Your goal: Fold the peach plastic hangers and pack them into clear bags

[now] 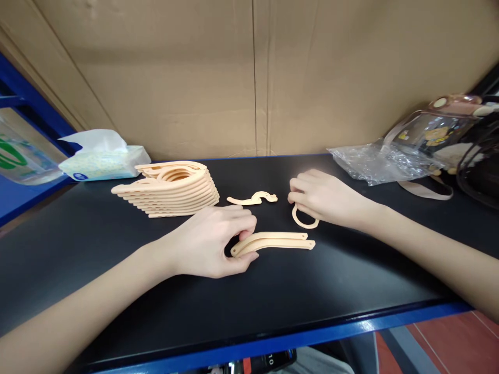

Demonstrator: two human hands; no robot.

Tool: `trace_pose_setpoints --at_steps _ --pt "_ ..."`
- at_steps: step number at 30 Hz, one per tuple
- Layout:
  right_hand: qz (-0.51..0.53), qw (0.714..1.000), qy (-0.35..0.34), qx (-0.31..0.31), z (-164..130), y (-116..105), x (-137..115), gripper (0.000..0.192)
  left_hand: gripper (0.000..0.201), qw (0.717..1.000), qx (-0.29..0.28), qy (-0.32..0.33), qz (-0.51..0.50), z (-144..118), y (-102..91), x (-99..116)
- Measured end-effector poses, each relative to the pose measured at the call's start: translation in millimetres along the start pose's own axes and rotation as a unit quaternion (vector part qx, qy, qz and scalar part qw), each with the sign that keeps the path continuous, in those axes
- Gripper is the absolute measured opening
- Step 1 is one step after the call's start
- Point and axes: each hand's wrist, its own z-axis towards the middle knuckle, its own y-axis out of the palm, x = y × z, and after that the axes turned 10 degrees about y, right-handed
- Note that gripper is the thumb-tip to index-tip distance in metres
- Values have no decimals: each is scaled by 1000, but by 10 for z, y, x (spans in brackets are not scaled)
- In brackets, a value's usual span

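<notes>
One camera, worn on the person's head, looks forward and down over a flat black tabletop (pixel 335 283), near enough that the bare left hand (pixel 214 236) and bare right hand (pixel 322 196) fall around mid-frame, their forearms entering from the lower left and right; the upper part faces an upright brown cardboard wall (pixel 195 88), the bottom taking in the table's blue front edge (pixel 366 326) and red tiled floor (pixel 456 337)

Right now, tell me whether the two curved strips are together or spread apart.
Together: the curved strips lie side by side, nearly parallel, in the left hand. Whether they're joined, I cannot tell.
</notes>
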Motion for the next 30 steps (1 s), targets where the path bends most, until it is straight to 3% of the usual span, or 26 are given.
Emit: trace_pose_setpoints --at_steps 5,9,12,18,22,25,27,30 --pt "48 998 30 -8 2 -38 21 19 19 1000 -24 -12 -7 21 33 10" --pt "108 992 33 -52 -29 -108 88 19 15 1000 -9 -7 -15 25 50 6" --pt "96 993 22 -64 -53 -138 112 21 12 1000 -3 -10 -15 25 56 7" --pt "9 1000 -1 -25 -24 -150 21 19 11 1000 0 -3 -4 19 66 6" --pt "116 993 29 24 5 -169 -64 15 13 1000 -7 2 2 17 59 12" --pt "296 949 109 30 14 -142 -145 6 15 1000 -10 9 6 22 55 20" --pt "438 885 159 2 26 -94 -203 5 16 1000 -14 17 11 25 59 23" --pt "608 767 192 -66 54 0 -266 15 17 999 -13 27 18 21 73 19"
